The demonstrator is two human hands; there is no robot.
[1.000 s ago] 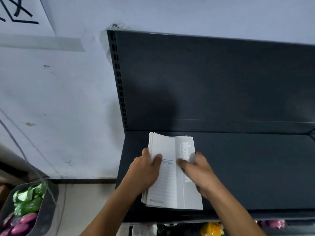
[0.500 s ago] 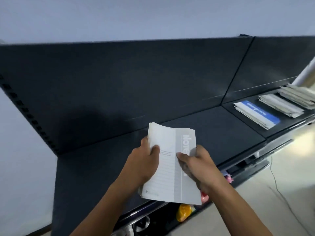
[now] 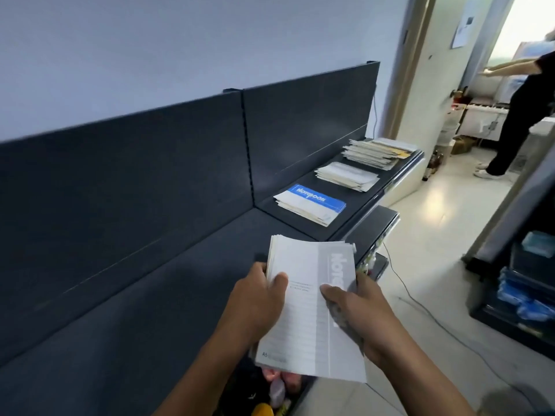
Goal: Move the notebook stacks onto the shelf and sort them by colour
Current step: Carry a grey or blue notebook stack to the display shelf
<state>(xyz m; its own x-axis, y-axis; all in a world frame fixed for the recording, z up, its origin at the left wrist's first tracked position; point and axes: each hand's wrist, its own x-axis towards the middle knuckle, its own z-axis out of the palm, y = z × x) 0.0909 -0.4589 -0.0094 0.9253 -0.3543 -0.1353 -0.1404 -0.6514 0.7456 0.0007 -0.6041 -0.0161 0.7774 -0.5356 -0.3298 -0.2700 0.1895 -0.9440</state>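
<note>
A stack of grey-and-white notebooks [image 3: 309, 307] is lifted over the front edge of the dark shelf [image 3: 144, 295]. My left hand [image 3: 258, 298] grips its left edge, thumb on the cover. My right hand [image 3: 354, 310] grips the right edge, thumb on top. Farther right on the shelf lie three more stacks: one topped by a blue-banded notebook [image 3: 310, 204], a pale stack [image 3: 347, 176], and a larger fanned stack with yellow edges [image 3: 378, 153].
The shelf's tall back panel [image 3: 150, 175] runs along the wall. Lower shelves hold colourful items [image 3: 276, 388]. A cable [image 3: 426, 310] trails over the floor. A rack with blue packs [image 3: 522, 295] stands right. Another person [image 3: 516, 115] stands in the doorway.
The view has swung right, from the shelf's left end to its right section, bringing the other stacks and the doorway into sight. Both hands keep hold of the grey stack, now off the shelf surface.
</note>
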